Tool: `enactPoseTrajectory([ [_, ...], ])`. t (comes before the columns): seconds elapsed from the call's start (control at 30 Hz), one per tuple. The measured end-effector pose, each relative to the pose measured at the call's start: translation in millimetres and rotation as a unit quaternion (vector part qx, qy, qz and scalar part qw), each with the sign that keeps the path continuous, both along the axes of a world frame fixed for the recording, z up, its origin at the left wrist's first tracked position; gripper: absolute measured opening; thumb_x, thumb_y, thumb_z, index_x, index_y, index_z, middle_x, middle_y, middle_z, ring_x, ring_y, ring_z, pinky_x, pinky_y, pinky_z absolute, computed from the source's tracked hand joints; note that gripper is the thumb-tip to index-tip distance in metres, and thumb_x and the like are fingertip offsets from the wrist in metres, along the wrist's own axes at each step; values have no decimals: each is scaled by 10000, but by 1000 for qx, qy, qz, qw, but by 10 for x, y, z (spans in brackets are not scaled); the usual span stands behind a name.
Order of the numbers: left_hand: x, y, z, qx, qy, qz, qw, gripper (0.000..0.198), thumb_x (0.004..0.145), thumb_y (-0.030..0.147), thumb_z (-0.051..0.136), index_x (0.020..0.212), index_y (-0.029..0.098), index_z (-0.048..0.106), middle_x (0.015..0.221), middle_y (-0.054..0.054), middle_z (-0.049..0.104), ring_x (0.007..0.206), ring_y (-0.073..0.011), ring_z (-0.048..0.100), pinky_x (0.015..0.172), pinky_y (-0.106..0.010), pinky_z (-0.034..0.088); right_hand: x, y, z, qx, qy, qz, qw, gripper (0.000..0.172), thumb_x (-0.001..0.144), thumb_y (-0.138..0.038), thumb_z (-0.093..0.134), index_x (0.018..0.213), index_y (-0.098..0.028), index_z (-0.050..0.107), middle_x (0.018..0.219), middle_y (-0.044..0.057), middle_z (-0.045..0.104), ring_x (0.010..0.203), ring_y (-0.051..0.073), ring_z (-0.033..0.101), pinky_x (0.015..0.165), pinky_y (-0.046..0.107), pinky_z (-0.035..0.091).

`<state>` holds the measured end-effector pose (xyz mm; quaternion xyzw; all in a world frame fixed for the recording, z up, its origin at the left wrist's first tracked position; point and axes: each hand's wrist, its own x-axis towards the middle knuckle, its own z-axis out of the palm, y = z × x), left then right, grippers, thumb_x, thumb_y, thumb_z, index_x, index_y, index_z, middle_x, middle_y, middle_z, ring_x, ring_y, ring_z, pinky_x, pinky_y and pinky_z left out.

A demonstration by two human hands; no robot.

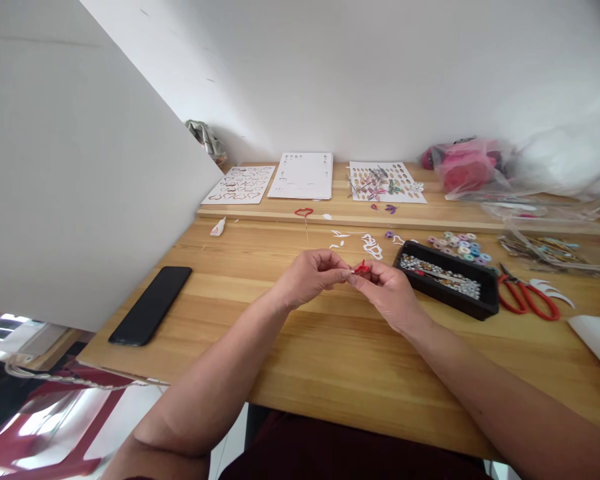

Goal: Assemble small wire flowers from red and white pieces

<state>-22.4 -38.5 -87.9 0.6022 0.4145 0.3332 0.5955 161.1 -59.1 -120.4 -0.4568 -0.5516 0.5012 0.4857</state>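
Both my hands meet over the middle of the wooden table [300, 347]. My left hand [313, 275] and my right hand [387, 288] pinch a small red piece [363, 269] between their fingertips. Its exact shape is too small to make out. A black tray [480, 303] holding small beads lies just right of my right hand. White cut-out scraps [373, 247] lie just beyond my fingers.
A black phone [151, 304] lies at the left. Red-handled scissors [527, 297] sit right of the tray, with coloured rings [461, 245] behind. Three white sheets [304, 176] with small shapes, a red wire shape [304, 213], a small tube [218, 227] and plastic bags [473, 167] lie farther back.
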Motion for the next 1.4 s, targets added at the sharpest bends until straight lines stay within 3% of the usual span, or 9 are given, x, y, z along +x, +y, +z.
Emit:
enactPoseTrajectory([
  [0.27, 41, 0, 14, 6, -10, 23, 1000, 294, 728, 390, 769, 808, 125, 672, 852, -45, 683, 705, -96, 545, 630, -226, 397, -5, -6, -30, -4, -32, -2, 999, 314, 739, -479, 786, 798, -186, 690, 646, -32, 528, 534, 82, 335, 472, 252, 244],
  [0.67, 84, -35, 53, 21, -13, 60, 998, 257, 712, 347, 781, 749, 126, 656, 830, -30, 685, 627, -68, 503, 567, -212, 361, -10, -4, -43, -2, -30, 2, 1000, 314, 736, -475, 791, 826, -188, 704, 688, -12, 577, 563, 93, 396, 469, 250, 283],
  [1.07, 58, 40, -55, 45, -35, 90, 994, 263, 719, 365, 771, 780, 127, 679, 739, -4, 654, 654, -79, 523, 662, -225, 411, -40, -64, 14, -53, 93, 30, 994, 245, 828, -416, 714, 834, -195, 608, 558, -45, 569, 419, 57, 341, 428, 235, 227],
  [1.17, 55, 47, -67, 49, -26, 97, 994, 263, 718, 370, 763, 774, 128, 676, 727, -1, 646, 647, -83, 523, 657, -229, 412, -31, -70, 13, -23, 22, 23, 999, 214, 848, -389, 687, 803, -196, 606, 586, -31, 590, 439, 72, 387, 443, 245, 274],
  [1.27, 51, 55, -68, 67, 4, 107, 992, 249, 722, 364, 742, 774, 130, 673, 698, 5, 632, 609, -81, 502, 603, -224, 385, -5, -105, 59, 61, -123, 11, 991, 179, 880, -329, 640, 765, -195, 615, 611, -14, 600, 514, 103, 472, 496, 259, 344],
  [1.4, 39, 38, -38, 115, 128, 108, 979, 169, 730, 309, 689, 760, 142, 683, 609, 16, 596, 541, -86, 466, 521, -219, 319, 62, -157, 211, 233, -305, -10, 923, 112, 889, -218, 598, 795, -197, 655, 644, -6, 615, 555, 124, 504, 551, 276, 379],
])
